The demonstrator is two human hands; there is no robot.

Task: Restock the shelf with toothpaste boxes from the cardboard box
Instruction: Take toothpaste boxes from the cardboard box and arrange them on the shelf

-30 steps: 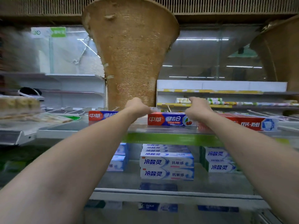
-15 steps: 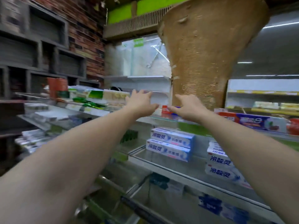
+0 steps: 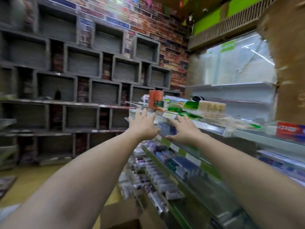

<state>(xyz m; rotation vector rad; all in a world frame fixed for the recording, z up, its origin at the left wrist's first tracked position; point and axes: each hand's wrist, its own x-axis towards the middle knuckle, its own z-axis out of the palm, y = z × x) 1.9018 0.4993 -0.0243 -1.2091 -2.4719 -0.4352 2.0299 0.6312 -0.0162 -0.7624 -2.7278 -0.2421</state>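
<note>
The shelf [image 3: 245, 135] is standing on my right, with glass levels and green strips along the front edges, and it is running away from me. One toothpaste box [image 3: 290, 130], red with a blue end, is lying flat on its long side near the front edge of the top level. Under it, blue and white boxes [image 3: 279, 162] are lying flat too, but they are looking too blurred to read. The cardboard box [image 3: 120, 214], plain brown, is sitting on the floor beside the foot of the shelf, with its flaps standing open.

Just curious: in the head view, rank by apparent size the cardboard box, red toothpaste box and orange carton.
1. cardboard box (nearest, so unsure)
2. red toothpaste box
3. orange carton, farther off
</note>
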